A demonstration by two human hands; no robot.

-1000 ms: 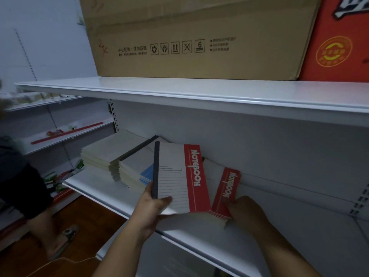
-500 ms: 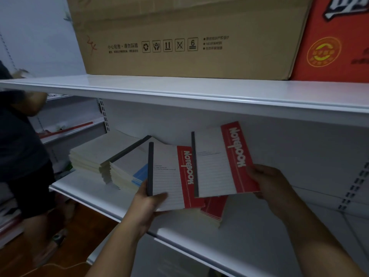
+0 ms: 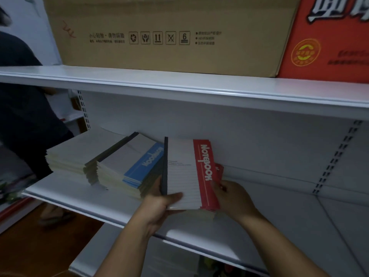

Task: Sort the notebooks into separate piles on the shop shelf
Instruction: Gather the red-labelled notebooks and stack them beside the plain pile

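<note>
The left hand [image 3: 157,204] fingers are being curled round the dark spine of the red notebooks [image 3: 189,172], while their red edge is being pinched by the right hand [image 3: 233,198]. The stack is being held above the shelf [image 3: 79,198], just right of the blue notebook pile [image 3: 131,166]; a plain pile [image 3: 79,152] is lying further left.

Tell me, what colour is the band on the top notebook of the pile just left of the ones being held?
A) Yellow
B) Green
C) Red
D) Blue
D: the top notebook of that pile carries a blue band with white NOTEBOOK lettering, while the notebooks held between the left hand and right hand, the red-banded notebooks, are red.
</note>
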